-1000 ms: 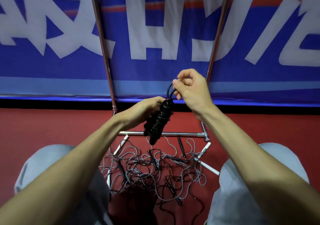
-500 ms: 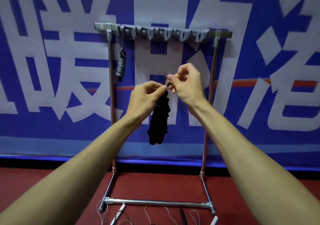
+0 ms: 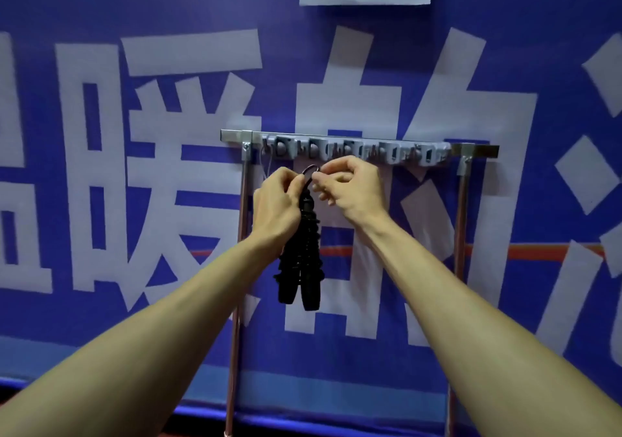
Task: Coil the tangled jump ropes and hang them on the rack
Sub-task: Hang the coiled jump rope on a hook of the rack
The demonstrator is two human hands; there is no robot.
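Black jump rope (image 3: 300, 258) is coiled into a tight bundle, handles down, held in the air in front of the rack (image 3: 462, 201) — not on it yet. Left hand (image 3: 276, 206) is curled round the neck of the bundle just under the top; it looks to be taking the weight and keeping the wraps from slipping loose. Right hand (image 3: 351, 189) pinches the small loop (image 3: 310, 169) sticking up from the bundle, thumb and forefinger on its right side, other fingers curled in and holding nothing else. It is likely keeping the loop open and upright so a hook can pass through. The loop sits just below the hook strip (image 3: 356, 150) on the rack's top bar, near its left end, apart from it — no contact visible. Which hook is aimed at, cannot tell. A thin cord (image 3: 267, 164) hangs from the leftmost hook, its lower part hidden behind the left hand, so that slot seems taken; the next ones to the right look free. Judgement: coiling is done for this rope and the step in hand is the hang, which needs a short lift, the loop dropped over a hook, then both hands letting go. Risk: the loop is small and could miss or slide off. Blue banner (image 3: 134, 201) with white characters hangs behind the rack.
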